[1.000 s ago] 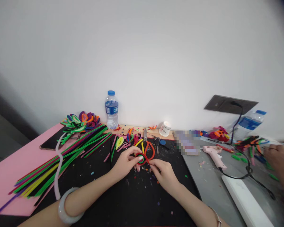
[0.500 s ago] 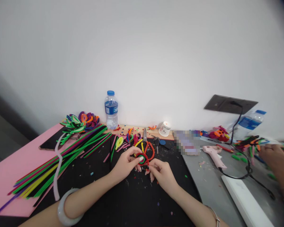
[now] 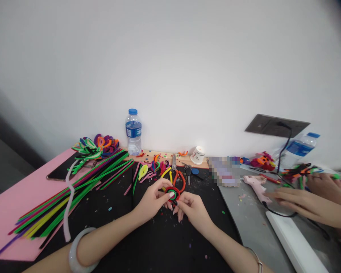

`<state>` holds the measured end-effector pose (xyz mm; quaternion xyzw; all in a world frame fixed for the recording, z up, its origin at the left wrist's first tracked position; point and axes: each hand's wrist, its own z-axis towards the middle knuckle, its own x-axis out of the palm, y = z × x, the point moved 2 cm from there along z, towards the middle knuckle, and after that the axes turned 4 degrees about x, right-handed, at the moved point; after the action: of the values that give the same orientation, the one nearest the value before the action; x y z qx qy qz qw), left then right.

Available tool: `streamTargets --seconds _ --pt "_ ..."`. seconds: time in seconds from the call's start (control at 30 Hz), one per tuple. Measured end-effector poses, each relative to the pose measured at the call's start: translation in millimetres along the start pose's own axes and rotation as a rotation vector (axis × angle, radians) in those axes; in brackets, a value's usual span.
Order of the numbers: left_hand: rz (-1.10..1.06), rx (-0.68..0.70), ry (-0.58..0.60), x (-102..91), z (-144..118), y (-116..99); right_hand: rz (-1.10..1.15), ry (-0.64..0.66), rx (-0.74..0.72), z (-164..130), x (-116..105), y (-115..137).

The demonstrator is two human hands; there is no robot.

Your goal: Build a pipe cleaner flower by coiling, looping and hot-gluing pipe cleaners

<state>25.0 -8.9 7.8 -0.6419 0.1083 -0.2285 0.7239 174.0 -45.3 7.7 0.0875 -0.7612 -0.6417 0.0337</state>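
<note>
Between both hands, above the black mat (image 3: 159, 242), is a small coil of red, green and black pipe cleaner (image 3: 174, 192). My left hand (image 3: 155, 197) pinches it from the left, thumb on the green middle. At its lower right edge, the fingers of my right hand (image 3: 193, 207) close on the black and red part. Orange-handled scissors (image 3: 183, 181) lie just behind the coil, partly covered by it. A yellow pipe-cleaner loop (image 3: 143, 172) and several short pink pieces rest behind my left hand.
Long pipe cleaners (image 3: 82, 193) spread over the left side by a phone (image 3: 58, 170). A water bottle (image 3: 133, 132) and paper cup (image 3: 197, 155) stand by the wall. Keys (image 3: 188, 174) lie behind. At right are a glue gun (image 3: 255, 187), a white power strip (image 3: 297, 242) and a co-worker's hands (image 3: 309, 204).
The coil has shifted slightly right in my fingers, its red ring now flatter and tighter. One of the co-worker's hands has come in over the glue gun's cord.
</note>
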Motion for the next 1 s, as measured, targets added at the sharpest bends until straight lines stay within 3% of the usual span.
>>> streamTargets --seconds 1.0 --pt "-0.031 0.01 0.053 1.0 -0.8 2.6 0.24 0.033 0.084 4.2 -1.9 -2.8"
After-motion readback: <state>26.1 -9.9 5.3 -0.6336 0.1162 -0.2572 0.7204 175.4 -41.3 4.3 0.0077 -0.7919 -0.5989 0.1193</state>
